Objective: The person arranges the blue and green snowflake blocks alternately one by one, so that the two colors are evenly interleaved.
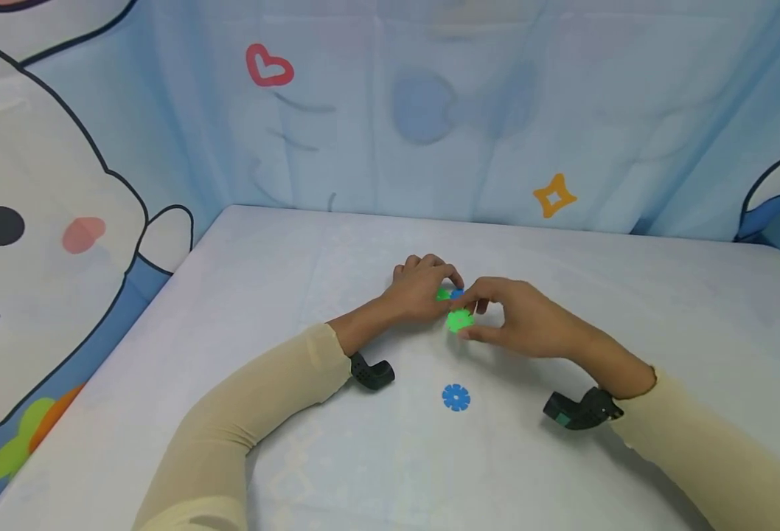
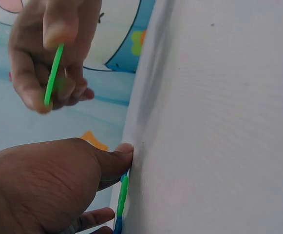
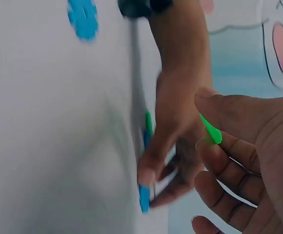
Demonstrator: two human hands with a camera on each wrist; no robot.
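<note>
My right hand [image 1: 529, 321] pinches a bright green notched snowflake disc [image 1: 459, 321] between thumb and fingertips. In the left wrist view this disc [image 2: 54, 73] appears edge-on, above the table and apart from the other pieces. My left hand [image 1: 419, 291] is low over the cloth, gripping a short row of joined green and blue discs [image 1: 442, 294]. In the right wrist view its thumb and fingers pinch the blue end disc [image 3: 144, 197] of that row. Part of the row is hidden behind the left hand. Nearer the front lies a loose blue snowflake disc [image 1: 456, 397].
A white cloth [image 1: 337, 457] covers the table. Behind it hangs a light blue printed curtain [image 1: 377, 110], with a cartoon figure at the left. Dark wrist cameras [image 1: 582, 409] are worn at both cuffs.
</note>
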